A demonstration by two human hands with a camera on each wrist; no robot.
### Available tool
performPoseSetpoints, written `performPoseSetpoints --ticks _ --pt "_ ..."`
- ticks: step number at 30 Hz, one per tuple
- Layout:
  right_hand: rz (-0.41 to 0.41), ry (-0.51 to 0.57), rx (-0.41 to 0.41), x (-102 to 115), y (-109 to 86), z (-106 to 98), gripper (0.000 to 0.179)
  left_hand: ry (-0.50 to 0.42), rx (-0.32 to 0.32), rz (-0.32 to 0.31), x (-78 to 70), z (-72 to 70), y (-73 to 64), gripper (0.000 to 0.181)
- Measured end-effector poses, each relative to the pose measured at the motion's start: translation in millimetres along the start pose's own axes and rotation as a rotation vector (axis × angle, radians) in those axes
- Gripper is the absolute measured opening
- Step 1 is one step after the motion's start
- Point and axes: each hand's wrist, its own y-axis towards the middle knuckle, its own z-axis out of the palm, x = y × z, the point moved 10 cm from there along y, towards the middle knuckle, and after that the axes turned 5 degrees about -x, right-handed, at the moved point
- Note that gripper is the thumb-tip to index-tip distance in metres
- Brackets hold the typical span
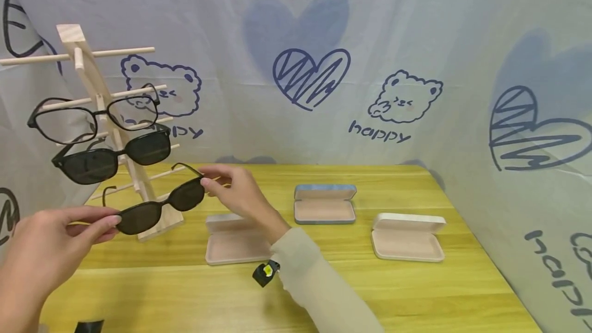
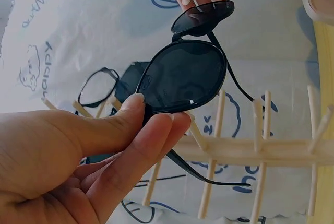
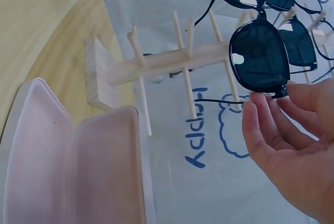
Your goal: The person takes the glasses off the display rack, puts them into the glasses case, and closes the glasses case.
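Note:
A pair of black sunglasses (image 1: pixel 187 195) is held between both hands in front of the stand's lower pegs, temples unfolded and pointing toward the stand. My left hand (image 1: pixel 55 240) pinches the left hinge corner between thumb and fingers. At the opposite corner, the thumb and fingers of my right hand (image 1: pixel 240 191) pinch the frame. The wooden glasses stand (image 1: pixel 94 73) rises behind. On its higher pegs sit clear-lens glasses (image 1: pixel 100 112) and, below them, another pair of dark sunglasses (image 1: pixel 97 165). Whether the held temples touch the pegs, I cannot tell.
Three glasses cases lie open on the wooden table (image 1: pixel 194 302): a blue one (image 1: pixel 325 213) toward the back, a white one (image 1: pixel 407 245) at right, and a white one (image 1: pixel 231 248) partly behind my right forearm. Patterned cloth (image 1: pixel 305 24) hangs behind and at the sides.

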Motion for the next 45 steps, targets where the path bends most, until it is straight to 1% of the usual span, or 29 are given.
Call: performPoseSetpoints --ticks 5,11,15,19,21,24,26,29,32,35,41,45 --pt "-0.005 0.013 0.002 0 -4.9 -10 0.034 -0.03 0.02 0.011 -10.7 2.1 -2.8 0.014" --pt "-0.009 0.04 0.007 -1 -11.4 -24 0.035 -0.068 0.018 0.064 -29.2 4.7 -7.3 0.012" --pt "-0.002 0.062 0.017 -4 -18.8 -36 0.036 -0.098 0.033 0.085 -39.3 9.0 -7.3 0.011" --pt "0.021 0.05 0.016 -10 -28.6 -48 0.037 -0.129 0.077 0.08 -46.4 18.6 -5.7 0.013" --pt "0.028 0.04 0.013 -13 -33.3 -54 0.037 -0.167 0.104 0.075 -49.8 25.6 -5.0 0.014" --pt "0.039 0.041 0.0 -18 -40.1 -64 0.038 -0.207 0.124 0.08 -56.8 35.9 -4.1 0.016" --pt "0.049 0.04 -0.016 -21 -44.2 -70 0.04 -0.236 0.121 0.092 -62.1 42.3 -2.8 0.015" --pt "0.073 0.035 -0.045 -28 -49.9 -79 0.042 -0.261 0.099 0.109 -70.1 50.5 -0.5 0.014" --pt "0.07 0.029 -0.07 -33 -53.9 -87 0.043 -0.291 0.069 0.123 -76.1 57.4 1.6 0.014" --pt "0.065 0.026 -0.102 -38 -56.7 -94 0.042 -0.325 0.048 0.131 -79.8 64.4 3.8 0.018" --pt "0.093 0.032 -0.165 -47 -63.5 -108 0.041 -0.42 0.043 0.122 -81.5 79.3 8.5 0.03" --pt "0.102 0.033 -0.181 -51 -67.3 -113 0.04 -0.453 0.062 0.107 -82.2 87.2 10.7 0.031"
